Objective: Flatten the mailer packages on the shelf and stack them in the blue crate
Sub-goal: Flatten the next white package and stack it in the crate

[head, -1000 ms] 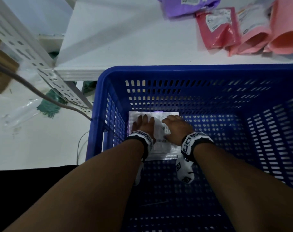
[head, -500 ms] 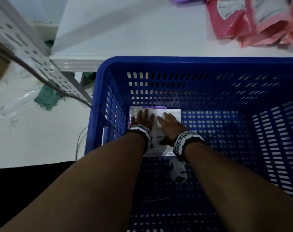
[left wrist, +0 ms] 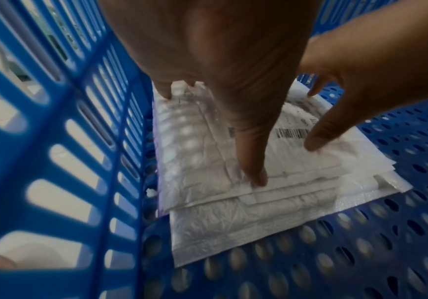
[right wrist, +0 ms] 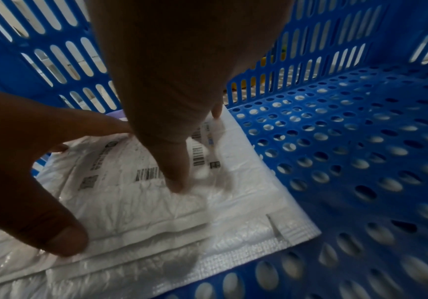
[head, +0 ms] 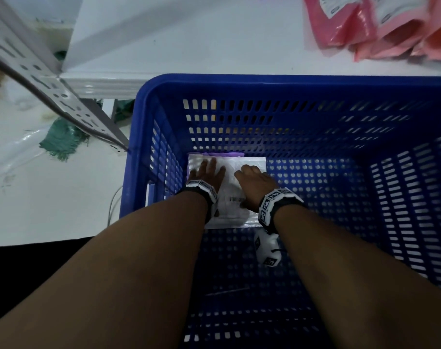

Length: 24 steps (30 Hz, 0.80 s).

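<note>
Down in the blue crate's [head: 149,127] far-left corner, left hand [head: 206,174] and right hand [head: 255,182] press flat-fingered on stacked white mailers [head: 229,187]; purple edge [head: 223,154] beneath, mostly hidden. Pink mailers [head: 380,23] cut off on shelf [head: 189,41].

Head view straight down into the blue crate [head: 144,137]; both wrist views close above its floor.

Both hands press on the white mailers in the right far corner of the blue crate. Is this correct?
Not quite. The head view shows the white mailers in the left far corner of the blue crate. The left hand and the right hand do press on them.
</note>
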### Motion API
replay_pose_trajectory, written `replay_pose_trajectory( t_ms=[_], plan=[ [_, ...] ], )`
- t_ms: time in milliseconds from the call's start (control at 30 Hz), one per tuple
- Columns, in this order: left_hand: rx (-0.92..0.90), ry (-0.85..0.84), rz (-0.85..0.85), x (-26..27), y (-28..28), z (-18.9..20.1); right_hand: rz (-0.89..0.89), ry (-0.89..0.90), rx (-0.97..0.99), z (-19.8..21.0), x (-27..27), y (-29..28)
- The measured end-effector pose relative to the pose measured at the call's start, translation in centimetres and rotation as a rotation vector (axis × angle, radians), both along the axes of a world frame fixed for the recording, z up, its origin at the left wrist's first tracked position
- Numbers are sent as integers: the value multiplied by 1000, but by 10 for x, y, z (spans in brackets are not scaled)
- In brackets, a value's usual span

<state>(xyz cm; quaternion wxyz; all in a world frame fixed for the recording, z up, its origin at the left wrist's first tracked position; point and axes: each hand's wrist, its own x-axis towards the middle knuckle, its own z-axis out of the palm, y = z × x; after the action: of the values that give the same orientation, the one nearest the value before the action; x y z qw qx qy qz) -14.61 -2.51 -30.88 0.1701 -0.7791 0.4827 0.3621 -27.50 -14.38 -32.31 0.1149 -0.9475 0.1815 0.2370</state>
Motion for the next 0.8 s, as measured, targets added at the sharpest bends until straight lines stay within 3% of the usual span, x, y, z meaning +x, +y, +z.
replay_pose_trajectory(
  t_ms=[100,800],
  plan=[
    [-5,-11,-5,-2,2,-1,38,-38,-61,6,0,2],
    [-10,-36,13,-12,0,9,-66,136,98,-1,-3,-1]
  ],
)
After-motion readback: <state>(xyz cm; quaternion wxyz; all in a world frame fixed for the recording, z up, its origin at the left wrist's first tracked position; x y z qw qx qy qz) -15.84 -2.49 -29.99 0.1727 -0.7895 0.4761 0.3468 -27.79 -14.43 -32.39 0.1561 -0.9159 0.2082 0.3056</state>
